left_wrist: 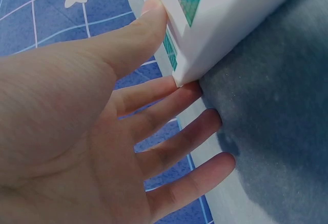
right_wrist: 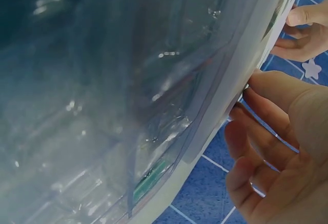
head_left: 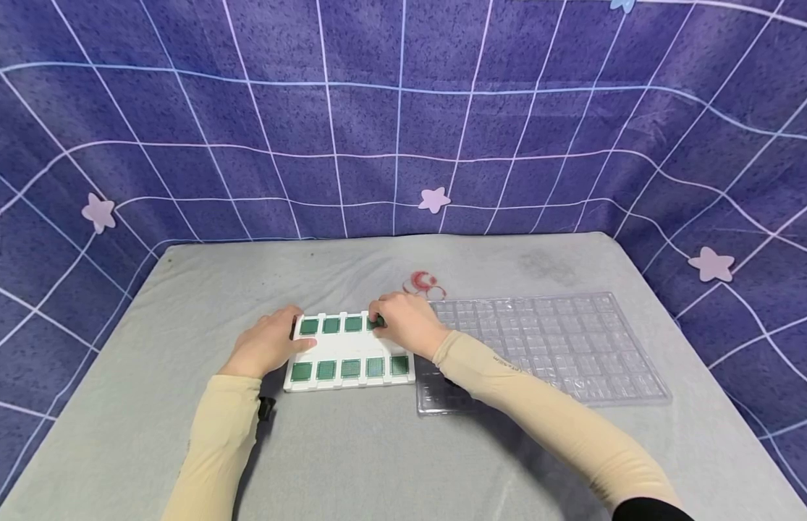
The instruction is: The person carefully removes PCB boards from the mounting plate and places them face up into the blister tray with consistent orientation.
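Observation:
A white tray [head_left: 341,348] carries two rows of square green chips [head_left: 351,369] that look like small circuit boards. My left hand [head_left: 263,343] grips its left end, thumb on the top face; the left wrist view shows the index and middle fingertips at the tray's corner [left_wrist: 187,74] and the other fingers spread. Over the far right slot, my right hand [head_left: 410,320] pinches a green chip [head_left: 380,320] between thumb and fingers. Most of that chip is hidden by the fingers.
A clear plastic tray [head_left: 559,347] with many small compartments lies to the right, its left part under my right forearm. Red markings [head_left: 423,281] show on the grey cloth [head_left: 338,456] behind the trays. A purple grid curtain [head_left: 364,123] surrounds the table's back and sides.

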{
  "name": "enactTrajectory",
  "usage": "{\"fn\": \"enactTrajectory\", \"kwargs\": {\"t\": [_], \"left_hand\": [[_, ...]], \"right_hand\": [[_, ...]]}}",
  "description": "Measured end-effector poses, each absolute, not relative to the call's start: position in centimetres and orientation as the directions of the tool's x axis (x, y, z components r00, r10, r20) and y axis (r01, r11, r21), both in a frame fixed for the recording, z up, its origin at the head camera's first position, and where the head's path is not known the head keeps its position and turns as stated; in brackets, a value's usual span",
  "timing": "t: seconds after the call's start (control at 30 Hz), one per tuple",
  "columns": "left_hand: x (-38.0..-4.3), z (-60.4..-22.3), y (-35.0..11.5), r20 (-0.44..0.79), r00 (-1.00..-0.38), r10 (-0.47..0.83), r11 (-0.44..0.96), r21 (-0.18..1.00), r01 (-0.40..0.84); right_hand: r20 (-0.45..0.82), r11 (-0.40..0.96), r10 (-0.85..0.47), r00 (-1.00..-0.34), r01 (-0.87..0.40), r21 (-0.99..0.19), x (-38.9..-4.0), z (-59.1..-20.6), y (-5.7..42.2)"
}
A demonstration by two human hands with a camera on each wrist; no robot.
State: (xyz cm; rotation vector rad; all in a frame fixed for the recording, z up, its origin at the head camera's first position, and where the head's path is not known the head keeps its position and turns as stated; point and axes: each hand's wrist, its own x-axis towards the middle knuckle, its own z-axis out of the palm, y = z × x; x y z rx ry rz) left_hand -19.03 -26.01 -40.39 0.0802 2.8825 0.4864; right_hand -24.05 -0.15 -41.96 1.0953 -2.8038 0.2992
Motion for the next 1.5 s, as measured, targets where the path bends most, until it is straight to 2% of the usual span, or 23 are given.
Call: {"fn": "enactTrajectory", "kwargs": {"t": [0.27,0.43,0.6,1.1,1.5], "left_hand": [[-19.1,-40.5,-26.0,-0.205,-0.974,0.093,0.946,0.324,0.022],[-19.1,-40.6,-26.1,-0.206,-0.974,0.092,0.946,0.324,0.021],[-19.1,-40.6,-26.1,-0.212,-0.973,0.088,0.945,0.328,0.014],[-19.0,-40.3,-25.9,-0.204,-0.974,0.095,0.943,0.331,0.023],[-19.0,-40.4,-26.1,-0.2,-0.975,0.101,0.945,0.326,0.031]], "right_hand": [[0.173,0.72,-0.644,-0.746,-0.666,-0.195,-24.0,-41.7,0.0],[0.214,0.715,-0.629,-0.747,-0.664,-0.219,-24.0,-41.0,0.7],[0.242,0.718,-0.619,-0.747,-0.663,-0.212,-24.2,-40.5,2.2],[0.199,0.758,-0.551,-0.81,-0.586,-0.287,-25.3,-40.9,7.7],[0.237,0.753,-0.547,-0.803,-0.596,-0.279,-25.2,-41.6,10.4]]}}
